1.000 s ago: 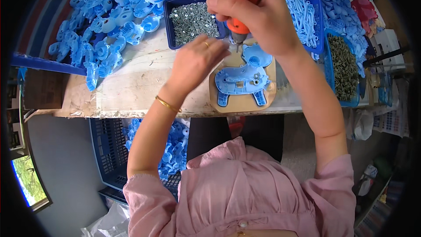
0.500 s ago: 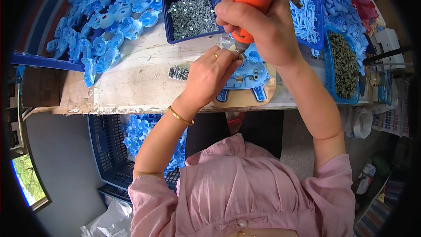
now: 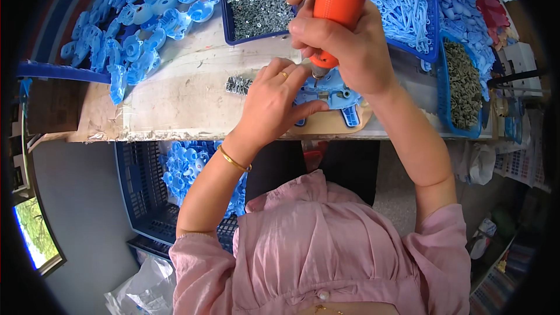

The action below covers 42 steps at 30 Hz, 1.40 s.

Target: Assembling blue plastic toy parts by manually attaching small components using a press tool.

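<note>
My right hand is wrapped round an orange power screwdriver, held upright with its bit pointing down. The bit meets a light blue plastic part, which lies on a tan board at the table's front edge. My left hand holds the part from its left side, thumb spread along the near edge and fingers by the bit. Any screw under the bit is too small to make out. Left of that hand lies a small heap of screws.
A dark blue tray of small metal pieces stands behind my hands. Blue shells pile up at the left. On the right are a blue basket of thin blue parts and another basket of greenish-grey pieces. Below the table sits a dark crate.
My left fingers have drawn back from the screwdriver tip, and the thumb has opened out onto the part's near edge. The screwdriver tip has come down slightly to the left.
</note>
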Tool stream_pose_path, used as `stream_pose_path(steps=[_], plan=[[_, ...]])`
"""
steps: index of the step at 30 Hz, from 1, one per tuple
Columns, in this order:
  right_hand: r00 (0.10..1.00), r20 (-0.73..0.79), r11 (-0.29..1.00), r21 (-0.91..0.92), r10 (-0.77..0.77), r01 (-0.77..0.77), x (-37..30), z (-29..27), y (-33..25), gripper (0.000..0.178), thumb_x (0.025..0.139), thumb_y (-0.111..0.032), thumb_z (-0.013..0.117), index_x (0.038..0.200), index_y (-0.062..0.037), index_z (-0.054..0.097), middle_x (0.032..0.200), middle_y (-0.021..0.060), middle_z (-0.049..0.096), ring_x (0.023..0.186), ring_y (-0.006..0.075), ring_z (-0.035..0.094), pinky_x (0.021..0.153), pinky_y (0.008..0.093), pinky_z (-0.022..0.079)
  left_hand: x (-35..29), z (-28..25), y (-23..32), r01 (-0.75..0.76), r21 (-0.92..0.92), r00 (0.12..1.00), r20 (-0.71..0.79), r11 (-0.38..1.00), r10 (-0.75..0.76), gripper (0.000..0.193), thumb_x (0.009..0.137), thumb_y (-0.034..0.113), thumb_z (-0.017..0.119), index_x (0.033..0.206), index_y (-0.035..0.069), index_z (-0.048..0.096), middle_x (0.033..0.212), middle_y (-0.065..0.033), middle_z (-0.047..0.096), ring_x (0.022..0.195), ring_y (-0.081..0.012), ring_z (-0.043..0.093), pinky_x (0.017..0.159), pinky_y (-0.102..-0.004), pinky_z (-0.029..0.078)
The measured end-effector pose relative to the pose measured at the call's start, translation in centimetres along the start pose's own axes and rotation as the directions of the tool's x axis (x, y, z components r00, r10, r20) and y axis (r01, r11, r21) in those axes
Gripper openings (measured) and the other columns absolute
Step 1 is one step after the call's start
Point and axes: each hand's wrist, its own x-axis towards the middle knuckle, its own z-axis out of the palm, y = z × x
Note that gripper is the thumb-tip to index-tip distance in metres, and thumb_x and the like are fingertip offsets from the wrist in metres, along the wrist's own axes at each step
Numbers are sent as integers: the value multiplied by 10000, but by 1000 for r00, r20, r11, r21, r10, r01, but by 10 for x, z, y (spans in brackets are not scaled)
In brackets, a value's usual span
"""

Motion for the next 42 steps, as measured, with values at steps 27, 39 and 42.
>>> stream_pose_path(steps=[27, 39, 42], plan=[[988, 88, 990, -48, -128, 133, 3, -1, 22, 98, 782, -74, 772, 789, 4, 713, 1007, 58, 691, 764, 132, 669, 694, 274, 538, -3, -4, 0, -86, 78, 996, 27, 993, 84, 334, 786, 361, 804, 948, 87, 701, 915, -22, 698, 886, -245, 618, 797, -383, 496], [1000, 4, 998, -58, -24, 24, -1, -1, 41, 295, 813, -62, 754, 1081, 24, 666, 853, 58, 698, 726, 123, 679, 660, 268, 551, -12, 0, -1, 62, 230, 996, 55, 971, -76, 740, 686, 481, 844, 1227, 21, 638, 1188, -113, 670, 1155, -313, 598, 950, -427, 495], [1000, -4, 995, -98, -22, 22, -3, 1, 43, 258, 870, -104, 706, 1083, 21, 630, 832, 58, 672, 713, 110, 650, 661, 255, 524, -14, 2, -4, 66, 222, 995, 59, 973, -81, 725, 690, 469, 848, 1221, 20, 643, 1193, -115, 674, 1161, -311, 599, 954, -423, 494]])
